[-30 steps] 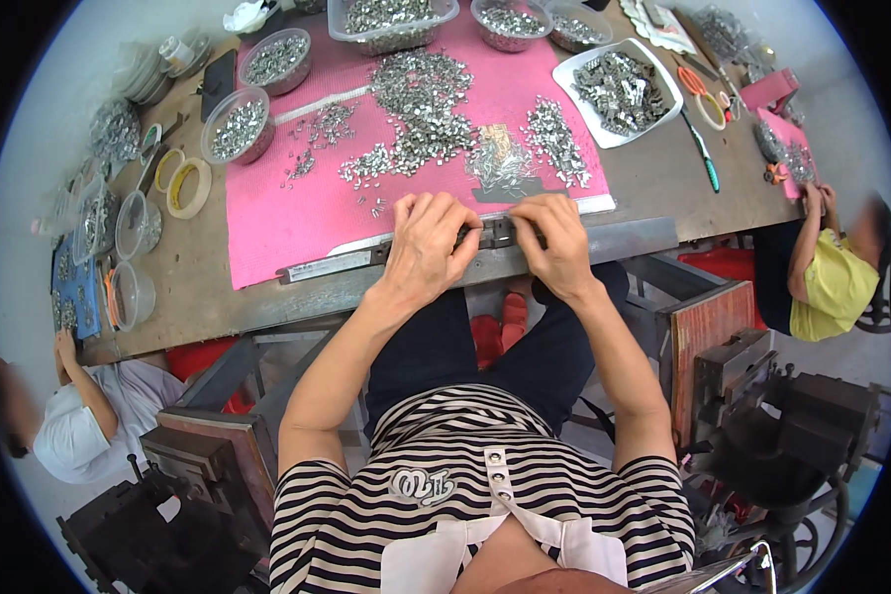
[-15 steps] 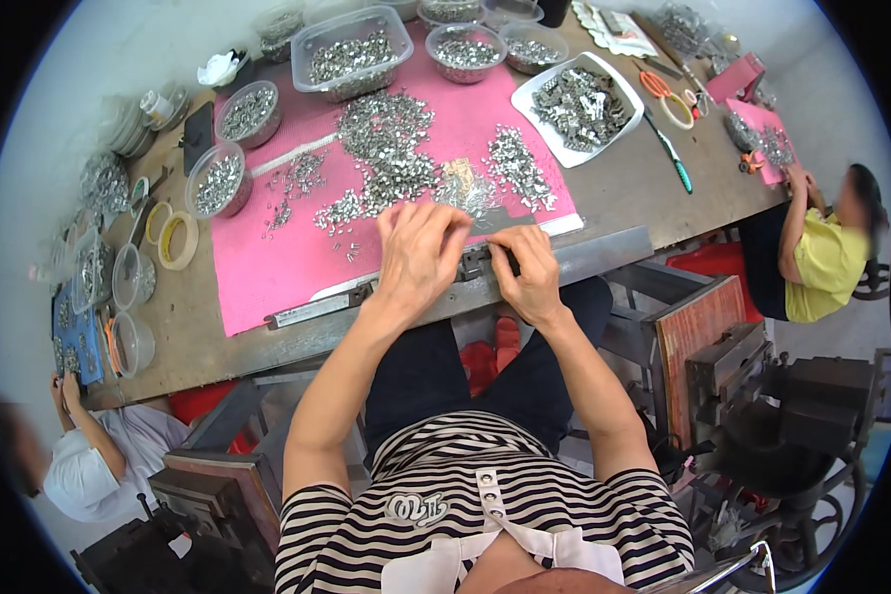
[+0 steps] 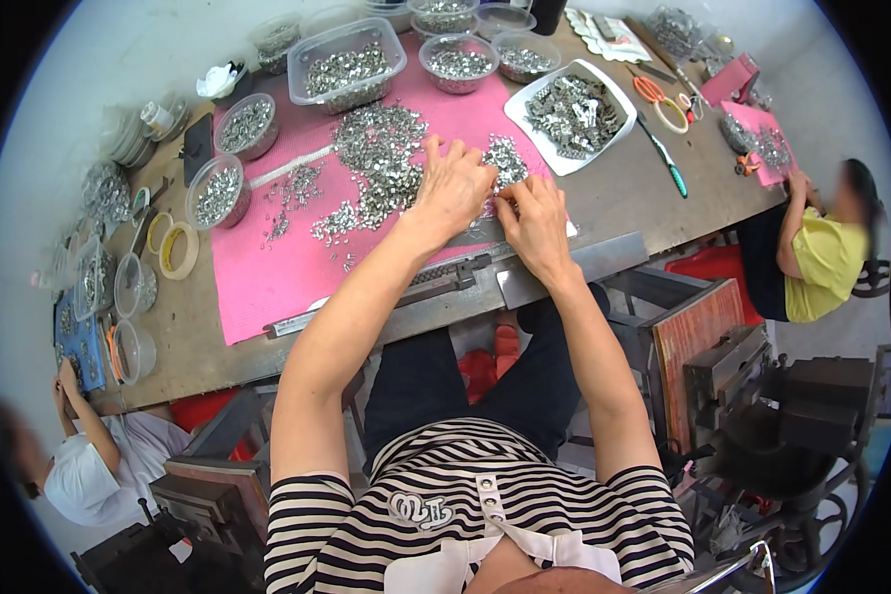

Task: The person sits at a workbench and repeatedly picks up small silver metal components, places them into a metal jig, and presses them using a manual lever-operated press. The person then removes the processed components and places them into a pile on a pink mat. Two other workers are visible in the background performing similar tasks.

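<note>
My left hand (image 3: 452, 190) is over the right side of a heap of small silver metal pieces (image 3: 384, 139). Its fingers are bent, with the thumb side drawn together; whatever is between the tips is hidden. Close on its right, my right hand (image 3: 537, 226) pinches thumb and forefinger beside a smaller pile of shiny metal pieces (image 3: 506, 158); I cannot make out what is in the pinch. Both are above the pink mat (image 3: 257, 287). Nearer to me, a long dark metal strip holder (image 3: 445, 282) lies along the table edge, touched by neither hand.
Clear tubs (image 3: 348, 64) of metal parts line the back. A white dish (image 3: 570, 111) of metal parts sits right, beside orange-handled scissors (image 3: 649, 89) and a green-handled tool (image 3: 676, 178). Tape rolls (image 3: 177, 249) lie left. Two other people sit at either side.
Both hands have left the metal holder at the table edge and moved away from me, over the piles. The left also shifted right, uncovering the holder.
</note>
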### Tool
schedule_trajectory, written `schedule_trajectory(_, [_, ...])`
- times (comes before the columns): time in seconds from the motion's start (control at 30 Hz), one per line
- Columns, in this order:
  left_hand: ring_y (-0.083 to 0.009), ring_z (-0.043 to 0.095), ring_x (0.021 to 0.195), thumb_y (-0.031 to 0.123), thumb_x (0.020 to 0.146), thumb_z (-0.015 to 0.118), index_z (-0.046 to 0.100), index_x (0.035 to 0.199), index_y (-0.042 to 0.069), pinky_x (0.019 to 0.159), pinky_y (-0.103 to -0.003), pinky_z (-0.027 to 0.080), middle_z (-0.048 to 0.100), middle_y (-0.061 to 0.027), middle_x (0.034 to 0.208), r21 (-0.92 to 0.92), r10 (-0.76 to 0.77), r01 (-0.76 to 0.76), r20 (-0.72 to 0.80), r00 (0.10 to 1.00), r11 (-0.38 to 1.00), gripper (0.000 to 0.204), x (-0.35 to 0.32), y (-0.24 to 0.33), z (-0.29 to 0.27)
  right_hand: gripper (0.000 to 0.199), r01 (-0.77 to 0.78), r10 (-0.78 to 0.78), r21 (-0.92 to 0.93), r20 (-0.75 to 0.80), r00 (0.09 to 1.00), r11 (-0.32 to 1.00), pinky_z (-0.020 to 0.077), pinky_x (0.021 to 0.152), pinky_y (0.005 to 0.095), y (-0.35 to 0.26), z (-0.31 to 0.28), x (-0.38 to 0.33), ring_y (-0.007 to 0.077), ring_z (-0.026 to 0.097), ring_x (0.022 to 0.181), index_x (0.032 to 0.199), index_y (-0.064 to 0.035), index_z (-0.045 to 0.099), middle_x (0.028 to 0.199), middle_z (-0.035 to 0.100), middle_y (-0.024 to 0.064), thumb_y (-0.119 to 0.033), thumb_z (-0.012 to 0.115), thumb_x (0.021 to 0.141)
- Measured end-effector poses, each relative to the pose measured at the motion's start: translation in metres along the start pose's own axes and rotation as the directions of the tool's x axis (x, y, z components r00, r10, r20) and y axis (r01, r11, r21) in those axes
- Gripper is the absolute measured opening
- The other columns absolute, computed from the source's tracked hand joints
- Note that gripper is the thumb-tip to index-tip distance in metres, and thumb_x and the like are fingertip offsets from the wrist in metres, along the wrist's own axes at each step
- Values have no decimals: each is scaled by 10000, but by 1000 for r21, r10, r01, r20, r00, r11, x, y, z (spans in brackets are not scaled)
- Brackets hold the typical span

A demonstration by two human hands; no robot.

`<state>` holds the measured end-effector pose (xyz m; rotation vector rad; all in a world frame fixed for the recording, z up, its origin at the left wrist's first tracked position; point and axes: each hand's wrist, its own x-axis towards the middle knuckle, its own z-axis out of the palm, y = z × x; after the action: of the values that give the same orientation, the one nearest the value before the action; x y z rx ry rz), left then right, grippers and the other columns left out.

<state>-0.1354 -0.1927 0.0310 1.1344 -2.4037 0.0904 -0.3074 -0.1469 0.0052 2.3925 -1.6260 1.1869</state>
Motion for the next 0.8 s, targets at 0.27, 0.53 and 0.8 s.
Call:
schedule_trajectory(0.27, [-301,613,1001,183,868,748,715,964,90,1025,-562,355,659,-89,948,41,-25,27,-44,999,999,137,-9,-5,17,102,-19,26,-101,68,997,995,412,828,460,4,7,6,309,590,923,875,-62,686,907,612,99,-124,759,840])
schedule_trajectory(0.53, [-276,607,995,196,880,742,729,959,111,1028,-568,344,649,-62,944,46,6,-1,-100,995,999,117,-13,-6,20,124,37,-69,251,121,990,967,441,809,434,-22,-26,-13,327,601,877,912,-26,636,907,612,125,-25,737,840])
schedule_trajectory(0.8, [-296,611,1026,170,894,712,678,987,92,1004,-567,359,668,-82,960,9,32,-32,-48,998,999,126,-12,-13,23,175,205,-263,380,107,959,902,443,825,420,-66,-18,-39,309,587,919,949,-27,607,988,612,116,6,736,835])
